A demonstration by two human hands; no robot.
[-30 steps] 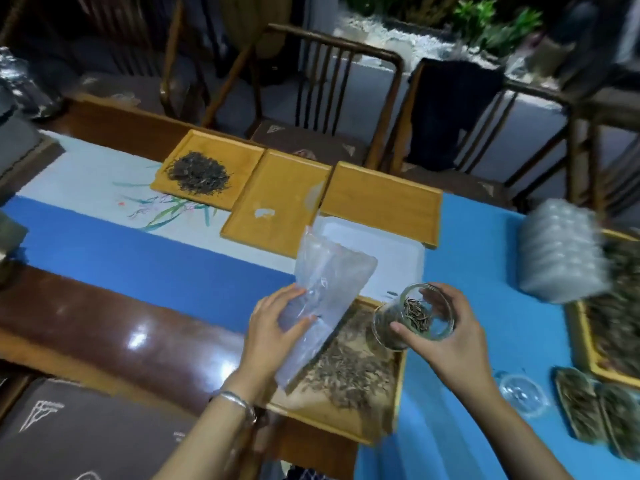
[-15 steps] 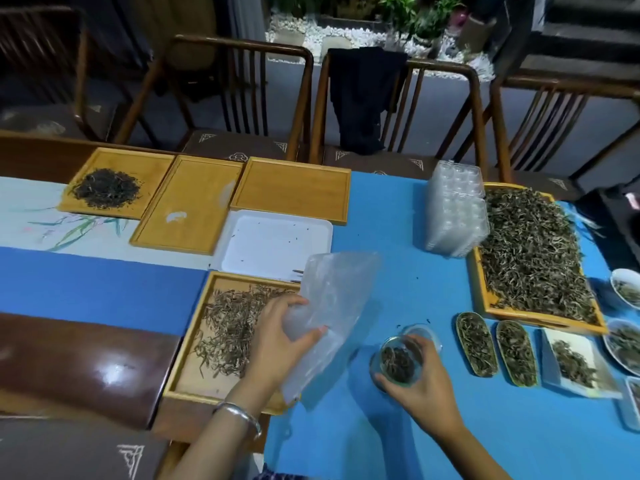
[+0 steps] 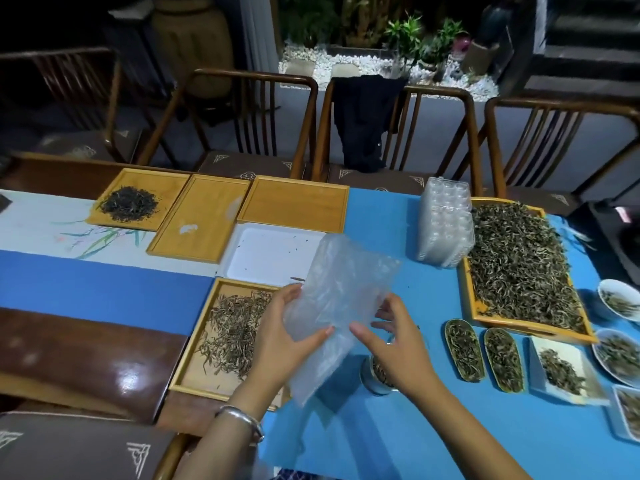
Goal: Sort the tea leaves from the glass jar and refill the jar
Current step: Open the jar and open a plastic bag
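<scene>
My left hand grips a crumpled clear plastic bag and holds it upright over the blue cloth. My right hand is beside the bag with its fingers spread, fingertips at the bag's right edge. The small glass jar stands on the cloth under my right wrist, partly hidden, with a few tea leaves inside. To the left of the bag lies a wooden tray with pale tea leaves spread in it.
A white tray lies behind the bag. A large wooden tray heaped with leaves sits at the right, with a stack of clear plastic boxes, two leaf scoops and white dishes. Three wooden trays line the far edge.
My right hand set the jar down on the blue cloth, let it go and rose to the bag. My left hand kept hold of the bag. The view swung right.
</scene>
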